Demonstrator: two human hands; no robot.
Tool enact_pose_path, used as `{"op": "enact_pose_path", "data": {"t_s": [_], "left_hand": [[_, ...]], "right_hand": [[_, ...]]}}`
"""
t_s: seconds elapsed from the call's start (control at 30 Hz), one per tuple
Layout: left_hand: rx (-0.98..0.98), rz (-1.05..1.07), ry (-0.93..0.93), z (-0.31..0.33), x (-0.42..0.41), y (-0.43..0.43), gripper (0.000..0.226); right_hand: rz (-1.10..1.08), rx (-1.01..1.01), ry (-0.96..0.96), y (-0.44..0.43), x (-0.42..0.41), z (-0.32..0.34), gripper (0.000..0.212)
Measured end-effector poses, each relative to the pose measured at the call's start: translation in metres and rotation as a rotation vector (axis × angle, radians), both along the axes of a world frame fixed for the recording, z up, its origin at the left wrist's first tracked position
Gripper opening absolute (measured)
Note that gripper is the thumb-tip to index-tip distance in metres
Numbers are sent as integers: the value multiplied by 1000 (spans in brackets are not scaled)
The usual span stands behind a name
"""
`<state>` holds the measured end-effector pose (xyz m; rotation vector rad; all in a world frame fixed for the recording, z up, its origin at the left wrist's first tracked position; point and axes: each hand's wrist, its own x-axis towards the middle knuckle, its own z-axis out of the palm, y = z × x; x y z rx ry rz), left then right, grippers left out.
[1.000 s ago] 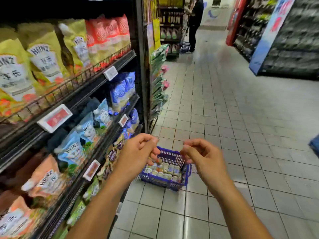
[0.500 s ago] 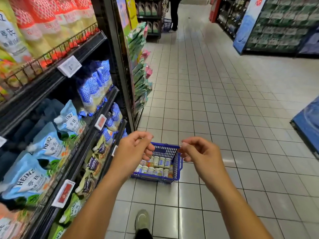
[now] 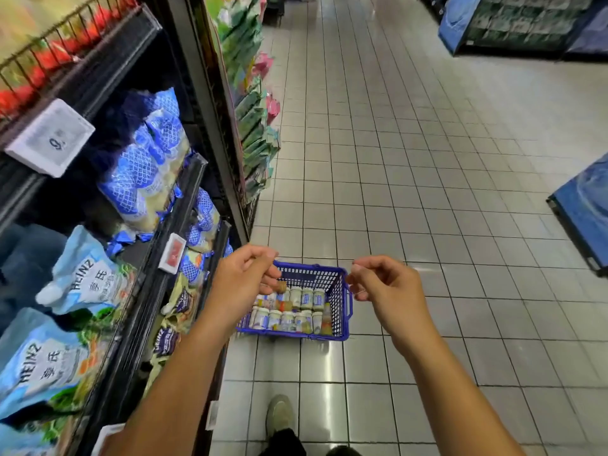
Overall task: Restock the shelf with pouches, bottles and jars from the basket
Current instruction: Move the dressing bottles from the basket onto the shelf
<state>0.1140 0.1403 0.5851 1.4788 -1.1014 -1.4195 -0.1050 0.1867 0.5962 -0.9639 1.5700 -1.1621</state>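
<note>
A blue plastic basket (image 3: 340, 311) stands on the tiled floor beside the shelf unit (image 3: 184, 192). It holds several small white-labelled jars (image 3: 297, 320) and a few bottles. My left hand (image 3: 241, 283) hovers above the basket's left rim, fingers loosely curled, holding nothing. Level with it, my right hand (image 3: 386, 292) hangs over the right rim, equally curled and empty. On the shelves to the left lie light-blue Heinz pouches (image 3: 82, 279) and blue net-patterned pouches (image 3: 144, 166).
Price tags (image 3: 51, 138) hang from the shelf edges. Green and pink packets (image 3: 255, 126) fill the unit further along. My shoe (image 3: 279, 414) is on the tiles just behind the basket. A blue display (image 3: 582, 212) stands at the right, with dark shelving (image 3: 513, 24) beyond.
The view has tilted down and come closer to the basket. Both hands keep their curled pose above it and have spread slightly apart.
</note>
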Motion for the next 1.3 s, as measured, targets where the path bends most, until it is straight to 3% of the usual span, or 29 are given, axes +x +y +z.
{"op": "enact_pose_path", "data": {"t_s": [0.7,1.2,1.3], "left_hand": [[284,37,-116,-132,-23,-141,17],[621,9,-217,-304,-38,-182,24],[677,-41,-245,-351,-38,-184,15]], "right_hand": [[-28,299,27,-137,-60,-111,10],[73,575,97,-199,-93,-279,14],[63,638,79,-200,-94,-328,14]]}}
